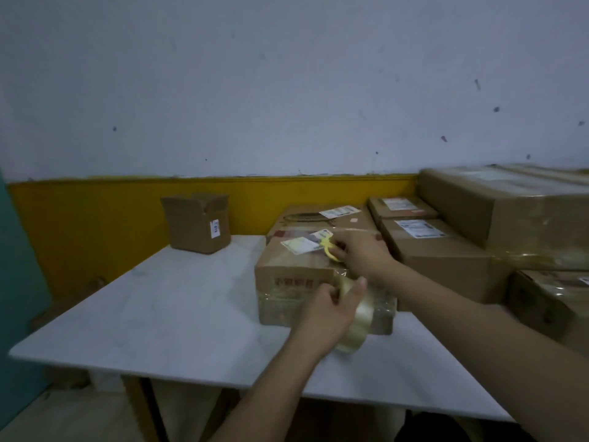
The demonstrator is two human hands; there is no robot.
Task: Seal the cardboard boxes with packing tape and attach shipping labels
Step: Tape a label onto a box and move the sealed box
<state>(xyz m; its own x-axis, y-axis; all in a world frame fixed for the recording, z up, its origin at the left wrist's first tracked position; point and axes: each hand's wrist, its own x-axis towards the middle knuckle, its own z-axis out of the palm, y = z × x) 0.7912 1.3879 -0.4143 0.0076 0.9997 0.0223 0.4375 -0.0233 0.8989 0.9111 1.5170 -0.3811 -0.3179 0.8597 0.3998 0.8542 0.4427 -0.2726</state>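
Label point(301, 245) print blurred (unreadable); big box point(510, 212) cut off right

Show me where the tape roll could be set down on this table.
Bare tabletop lies left of the box being taped, from the near edge back to the small open box. A narrower strip runs in front of the taped box. The right side is crowded with stacked boxes.

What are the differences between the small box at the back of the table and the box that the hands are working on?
The small box has its top flaps open; the near box is closed and partly wrapped in clear tape. The small box is narrow and stands taller than wide; the near box is wider and lower. The small box carries its label on a side; the near box has its label on top. No hand touches the small box. Both are brown cardboard on the white table.
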